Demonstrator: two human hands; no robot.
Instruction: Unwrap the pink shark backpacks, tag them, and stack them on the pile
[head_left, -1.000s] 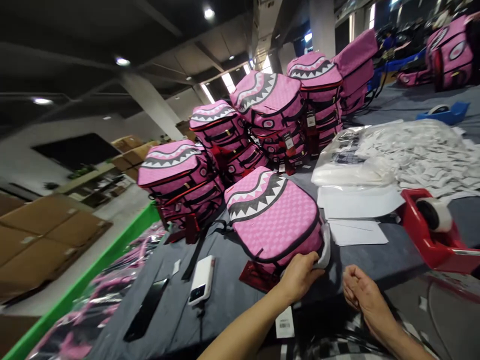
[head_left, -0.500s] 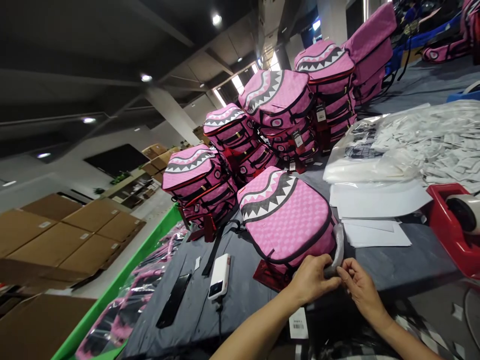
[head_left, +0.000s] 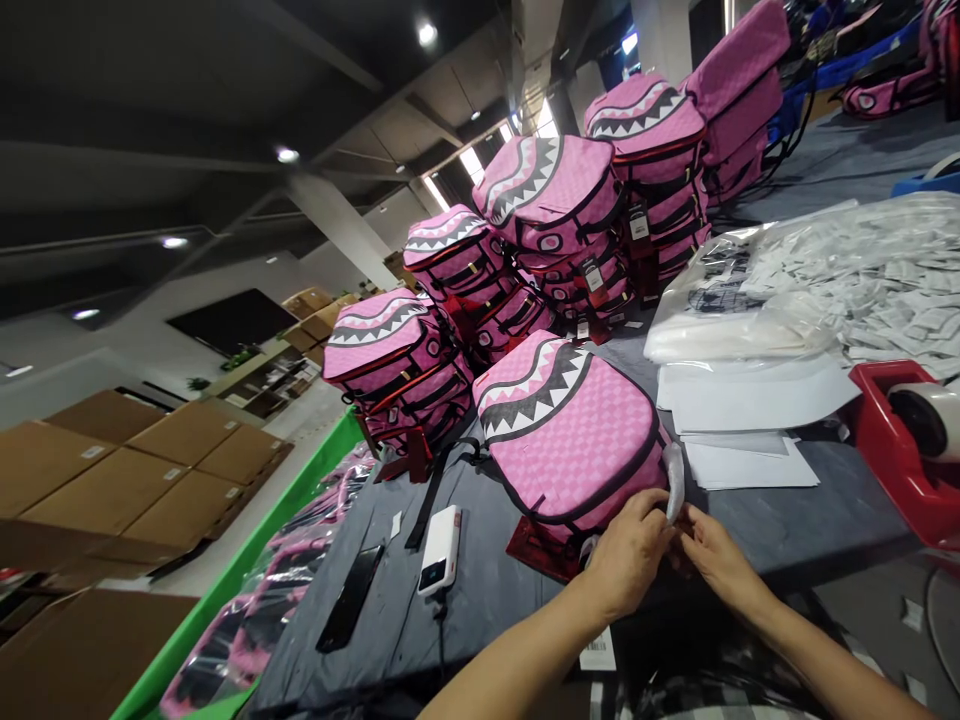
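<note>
A pink checkered backpack (head_left: 570, 430) with a shark-mouth print lies flat on the grey table (head_left: 487, 590) in front of me. At its near right edge hangs a grey-white wrapped handle (head_left: 673, 478). My left hand (head_left: 630, 555) is closed on the lower end of that handle. My right hand (head_left: 712, 555) meets it from the right, fingers pinched on the same piece. A red tag (head_left: 536, 548) sticks out from under the backpack.
Stacks of the same pink backpacks (head_left: 555, 220) stand behind. A white power bank (head_left: 439, 550) and a black phone (head_left: 349, 610) lie to the left. Paper sheets (head_left: 750, 400), a bag of white slips (head_left: 862, 270) and a red tape dispenser (head_left: 900, 440) sit right. Cardboard boxes (head_left: 127, 480) lie at left.
My right hand has come in from the right and joined my left hand at the backpack's handle. The view has shifted slightly left and closer.
</note>
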